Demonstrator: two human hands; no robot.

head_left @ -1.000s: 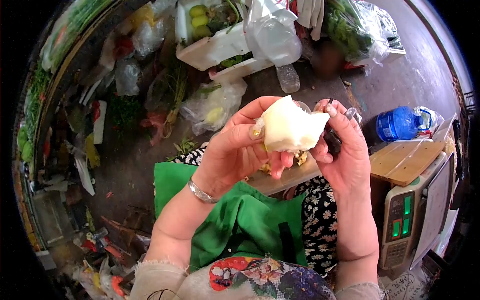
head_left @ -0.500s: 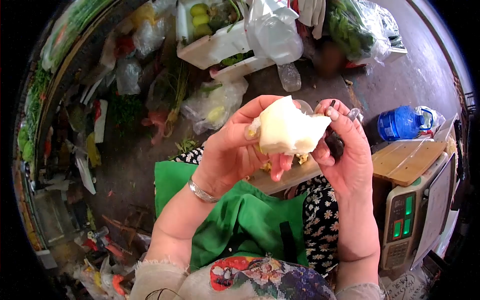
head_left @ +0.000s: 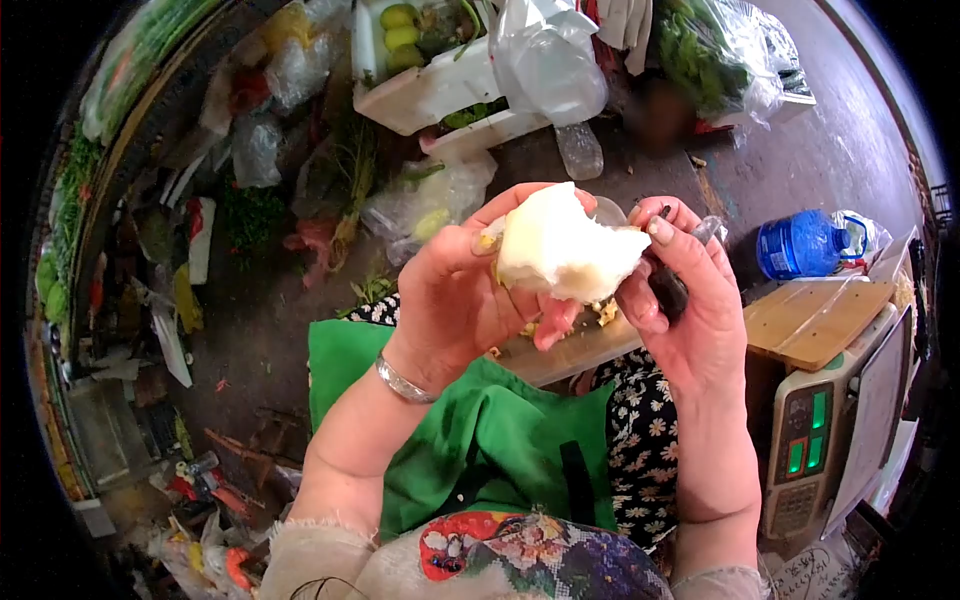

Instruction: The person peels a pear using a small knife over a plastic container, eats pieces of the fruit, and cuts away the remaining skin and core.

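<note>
My left hand is wrapped around a pale cream chunk of peeled produce, whose exact kind I cannot make out. Its right side has a rough, hollowed bite-like notch. At that edge, the thumb and fingers of my right hand are closed around a small tool, with a shiny part sticking out and dark parts showing between the fingers. Most of the tool is hidden. Below both hands lies a shallow clear tray with yellowish scraps in it. A green apron covers my lap.
A digital scale with a wooden board stands at the right, near a blue water jug. Ahead are a white foam box of green produce and plastic bags. Bags and scraps litter the floor at left.
The cream chunk has shifted slightly left and tilted in my left hand, showing more of its hollowed side. My right hand stays at its edge with the tool.
</note>
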